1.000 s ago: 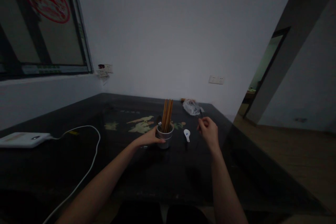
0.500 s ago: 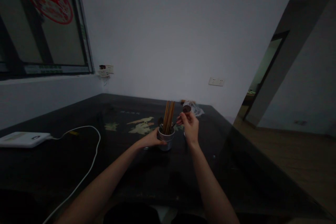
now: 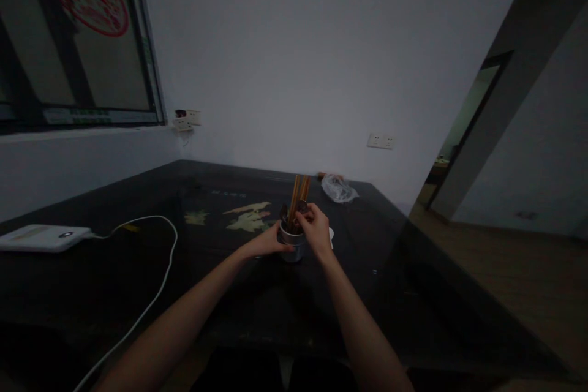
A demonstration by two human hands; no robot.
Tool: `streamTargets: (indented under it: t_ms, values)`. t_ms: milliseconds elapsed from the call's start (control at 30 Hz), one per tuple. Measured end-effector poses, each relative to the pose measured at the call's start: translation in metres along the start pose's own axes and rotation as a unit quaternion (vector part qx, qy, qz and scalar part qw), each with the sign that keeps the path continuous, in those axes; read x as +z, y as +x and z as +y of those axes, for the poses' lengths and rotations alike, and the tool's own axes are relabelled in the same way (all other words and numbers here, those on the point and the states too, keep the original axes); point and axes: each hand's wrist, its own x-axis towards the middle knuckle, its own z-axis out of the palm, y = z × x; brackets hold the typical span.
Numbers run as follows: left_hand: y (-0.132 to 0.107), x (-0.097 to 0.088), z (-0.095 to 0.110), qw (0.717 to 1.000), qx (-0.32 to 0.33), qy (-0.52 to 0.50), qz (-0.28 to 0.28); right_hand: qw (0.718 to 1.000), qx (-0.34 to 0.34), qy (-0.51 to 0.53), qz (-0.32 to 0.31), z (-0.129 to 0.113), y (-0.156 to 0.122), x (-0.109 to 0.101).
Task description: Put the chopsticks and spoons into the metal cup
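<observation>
A metal cup [image 3: 293, 252] stands upright on the dark table, with my left hand [image 3: 269, 241] wrapped round its left side. Several wooden chopsticks [image 3: 295, 196] rise out of it, along with a dark spoon [image 3: 283, 213] at the left. My right hand [image 3: 316, 225] is at the cup's right rim, fingers pinched on another spoon [image 3: 302, 206] whose dark round bowl points up beside the chopsticks. The lower end of that spoon is hidden by my fingers and the rim. Just behind my right wrist, part of a white object [image 3: 331, 236] shows.
On the dark glossy table [image 3: 358, 312] lies a white power bank [image 3: 43, 237], its white cable [image 3: 171, 257] curving toward the front edge. A crumpled clear plastic bag [image 3: 339, 188] lies at the back near the wall. Wall sockets [image 3: 380, 141] sit above the table.
My right hand has moved left and down with the spoon, from right of the cup to its rim. The chopsticks have shifted and spread slightly. My left hand still holds the cup.
</observation>
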Motion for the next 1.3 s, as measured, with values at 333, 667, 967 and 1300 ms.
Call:
streamTargets:
  t_ms: [333,667,967,1300]
  values:
    - [-0.003,0.003,0.014,1.000,-0.016,0.011,-0.002,0.987,0.004,-0.161,0.010,0.004,0.003,-0.009]
    - [-0.005,0.004,0.016,0.999,-0.038,-0.035,-0.005,0.919,0.010,-0.393,0.025,0.010,0.002,-0.019]
    - [-0.004,0.003,0.012,0.999,-0.030,-0.016,-0.003,0.956,0.078,-0.283,0.014,0.025,0.010,-0.024]
    - [-0.006,0.002,0.017,1.000,-0.021,-0.013,-0.015,0.976,-0.021,-0.205,0.073,0.027,0.017,-0.037]
